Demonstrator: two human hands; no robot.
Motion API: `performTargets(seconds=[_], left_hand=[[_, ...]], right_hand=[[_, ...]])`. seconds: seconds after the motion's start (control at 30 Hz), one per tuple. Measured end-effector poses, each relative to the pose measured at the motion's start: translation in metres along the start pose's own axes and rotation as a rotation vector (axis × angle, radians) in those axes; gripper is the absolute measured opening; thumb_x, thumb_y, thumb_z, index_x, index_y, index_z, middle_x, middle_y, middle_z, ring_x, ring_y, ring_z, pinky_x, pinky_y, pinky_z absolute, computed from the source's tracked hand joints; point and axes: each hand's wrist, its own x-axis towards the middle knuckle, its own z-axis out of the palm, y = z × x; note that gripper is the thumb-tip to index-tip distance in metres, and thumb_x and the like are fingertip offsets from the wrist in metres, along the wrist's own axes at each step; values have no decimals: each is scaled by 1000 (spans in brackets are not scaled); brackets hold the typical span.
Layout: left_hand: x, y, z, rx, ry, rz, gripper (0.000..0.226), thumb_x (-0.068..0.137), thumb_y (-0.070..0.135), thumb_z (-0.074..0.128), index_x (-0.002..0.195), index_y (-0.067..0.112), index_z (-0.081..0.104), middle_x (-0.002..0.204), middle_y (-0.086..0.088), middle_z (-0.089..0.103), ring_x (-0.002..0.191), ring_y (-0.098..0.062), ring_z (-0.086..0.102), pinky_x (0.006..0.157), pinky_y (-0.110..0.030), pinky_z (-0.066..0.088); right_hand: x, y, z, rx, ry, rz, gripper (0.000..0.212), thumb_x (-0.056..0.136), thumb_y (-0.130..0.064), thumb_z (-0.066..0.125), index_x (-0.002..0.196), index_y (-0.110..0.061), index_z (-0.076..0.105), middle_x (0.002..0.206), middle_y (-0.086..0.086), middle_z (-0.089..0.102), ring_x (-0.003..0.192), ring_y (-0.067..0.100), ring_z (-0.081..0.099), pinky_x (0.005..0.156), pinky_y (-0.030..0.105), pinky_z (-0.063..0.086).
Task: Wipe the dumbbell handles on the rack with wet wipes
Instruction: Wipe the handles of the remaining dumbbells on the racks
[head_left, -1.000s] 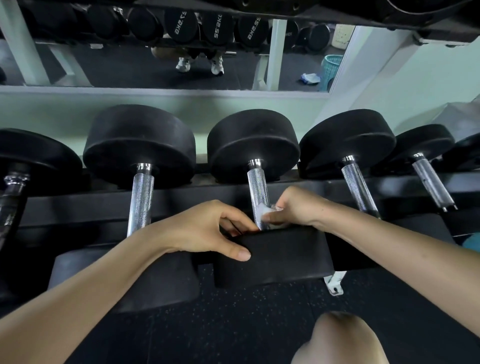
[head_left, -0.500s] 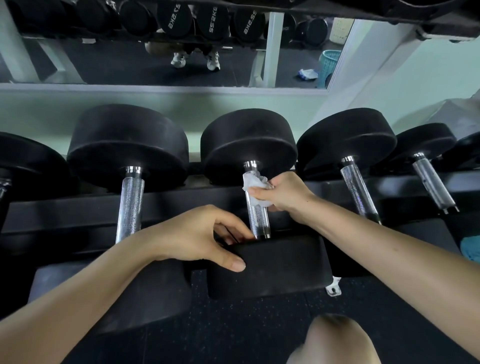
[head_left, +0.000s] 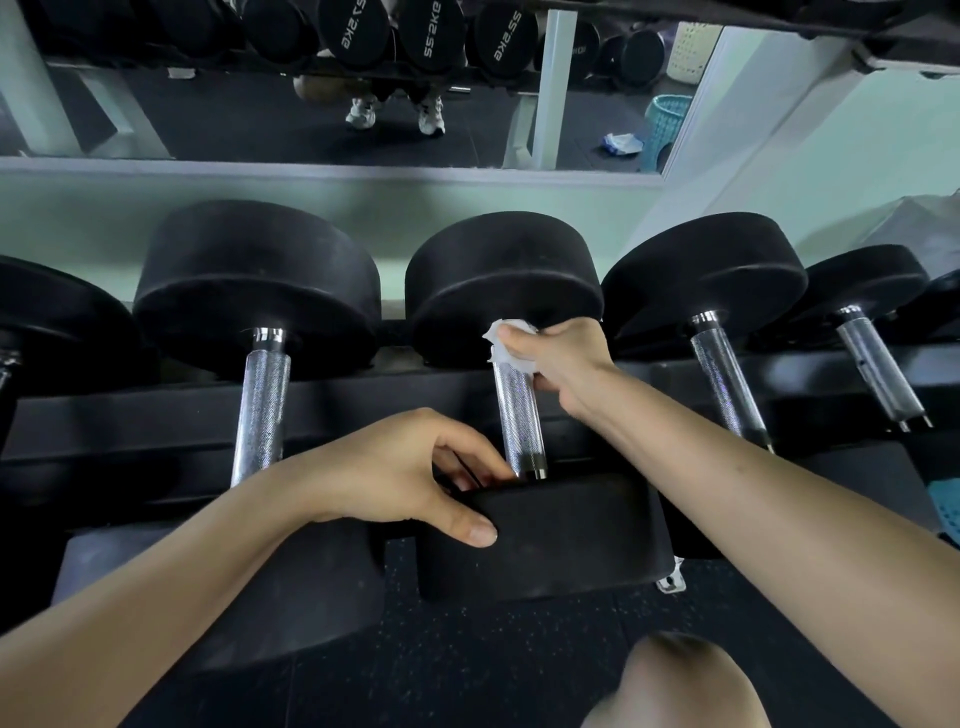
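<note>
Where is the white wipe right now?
In the head view, the wet wipe sits just right of centre, held in the right hand around the far end of the middle dumbbell handle, against its far black head.

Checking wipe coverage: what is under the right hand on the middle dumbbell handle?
The right hand presses a white wet wipe around the top of the chrome handle. The metal beneath wipe and palm is covered.

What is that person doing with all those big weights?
They are cleaning them. The right hand presses a white wet wipe around the top of one shiny dumbbell handle, close to the far black weight. The left hand grips the near black end of that same dumbbell. The other dumbbells sit on the rack untouched.
</note>
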Motion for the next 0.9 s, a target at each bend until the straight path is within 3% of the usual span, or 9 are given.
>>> performTargets(seconds=[0.1,0.17,0.27,0.43,0.53,0.63,0.7,0.77,0.9], left_hand=[[0,0,0,-2,-4,-5,42,65,21,85,103,31,70,98,12,69,98,-8,62,88,-26,53],[0,0,0,-3,-4,-9,42,65,21,85,103,31,70,97,12,69,98,-8,62,88,-27,53],[0,0,0,-2,-12,-15,42,65,23,85,102,34,69,96,16,68,98,-6,62,90,-27,52],[-1,0,0,-14,-2,-19,42,64,23,85,99,38,69,99,14,69,99,-5,61,88,-25,53],[-1,0,1,-16,-3,-19,41,63,23,84,98,39,69,98,16,69,99,-4,61,88,-24,53],[0,0,1,-12,1,-16,42,63,23,84,98,38,68,96,18,68,97,-5,62,88,-25,53],[-1,1,1,-15,1,-17,42,63,22,84,98,38,68,94,19,68,96,-5,63,88,-24,53],[-1,2,1,-16,3,-19,41,63,22,84,97,39,68,93,19,68,94,-4,63,87,-23,53],[-1,2,2,-11,13,-14,42,64,21,84,98,39,67,92,19,68,94,-4,63,86,-21,52]], right_hand=[[-11,7,-8,-105,-73,-85,32,72,-22,81,60,0,61,53,1,58,53,7,52,54,21,45],[-17,11,-16,-172,-134,-123,34,74,-19,80,52,-6,57,42,-11,51,42,-1,48,49,15,40],[-27,12,-25,-269,-208,-179,35,74,-18,81,55,-8,53,47,-8,50,44,-1,47,51,17,44],[-47,14,-42,-547,-397,-140,38,72,-28,81,49,-16,53,40,-13,46,40,-3,41,43,12,31],[-51,15,-45,-743,-427,-63,33,68,-38,79,57,-15,59,55,-6,51,55,5,45,54,21,35],[-47,14,-45,-295,-467,71,20,74,-22,80,70,-11,64,66,-1,64,59,9,57,58,19,45],[-45,9,-42,11,-483,138,20,82,-18,73,95,-4,68,87,6,70,78,15,67,72,25,54],[-40,6,-36,22,-437,126,27,85,-20,69,103,-1,66,91,8,69,81,15,67,70,26,55],[-37,2,-26,-80,-401,76,15,85,-12,69,93,1,67,76,5,62,61,4,62,49,15,48]])
